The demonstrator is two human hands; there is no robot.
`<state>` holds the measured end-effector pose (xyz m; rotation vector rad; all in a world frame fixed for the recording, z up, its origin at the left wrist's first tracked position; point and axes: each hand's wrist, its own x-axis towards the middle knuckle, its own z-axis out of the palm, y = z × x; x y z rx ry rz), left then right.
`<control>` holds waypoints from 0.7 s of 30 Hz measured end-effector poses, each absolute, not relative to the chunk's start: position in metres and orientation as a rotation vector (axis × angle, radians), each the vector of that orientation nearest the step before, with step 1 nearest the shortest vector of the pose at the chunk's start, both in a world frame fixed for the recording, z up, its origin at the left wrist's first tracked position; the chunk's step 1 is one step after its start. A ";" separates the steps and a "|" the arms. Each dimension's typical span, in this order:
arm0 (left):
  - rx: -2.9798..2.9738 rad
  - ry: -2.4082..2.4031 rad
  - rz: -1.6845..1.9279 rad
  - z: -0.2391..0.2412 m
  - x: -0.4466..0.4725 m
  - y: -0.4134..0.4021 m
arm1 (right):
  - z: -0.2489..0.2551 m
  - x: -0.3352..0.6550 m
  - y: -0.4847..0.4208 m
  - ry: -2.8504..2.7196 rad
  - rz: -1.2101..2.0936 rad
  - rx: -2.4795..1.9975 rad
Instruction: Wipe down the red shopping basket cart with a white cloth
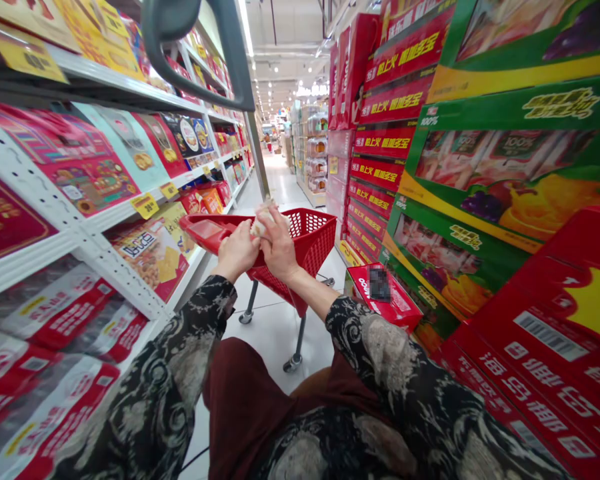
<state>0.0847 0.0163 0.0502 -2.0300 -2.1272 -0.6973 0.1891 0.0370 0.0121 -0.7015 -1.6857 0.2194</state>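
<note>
My left hand [239, 252] is closed, its fingers bunched against one end of a small crumpled whitish thing [258, 228], which may be a cloth or a wrapper. Curled around the other side of it is my right hand [279, 248], with the fingers covering much of it. Both hands are held close together above the near side of a red plastic shopping cart [320, 233] with perforated walls. What lies inside the cart is hidden behind my hands and its rim.
Shelves of boxed and bagged snacks [153, 250] line the left. Stacked red drink cartons [395, 103] and green cartons [510, 147] rise on the right, with a red box [400, 303] low beside them. A dark grey looped frame [230, 53] hangs overhead. The tiled aisle [275, 170] runs ahead.
</note>
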 end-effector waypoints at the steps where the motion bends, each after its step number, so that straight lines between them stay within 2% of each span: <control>1: -2.040 -2.114 -0.708 0.050 0.086 0.014 | 0.024 0.189 0.041 -1.733 0.177 -0.679; 7: -1.981 -2.058 -0.790 0.044 0.090 0.010 | 0.119 0.200 0.085 -1.915 -0.021 -0.387; 10: -1.942 -2.023 -0.853 0.039 0.088 0.014 | 0.142 0.207 0.097 -1.970 -0.062 -0.290; 13: -1.933 -1.987 -0.908 0.036 0.087 0.014 | 0.118 0.216 0.095 -2.044 -0.065 -0.277; 21: -1.949 -1.965 -0.903 0.033 0.081 0.014 | -0.016 0.216 0.053 -2.008 0.130 -0.448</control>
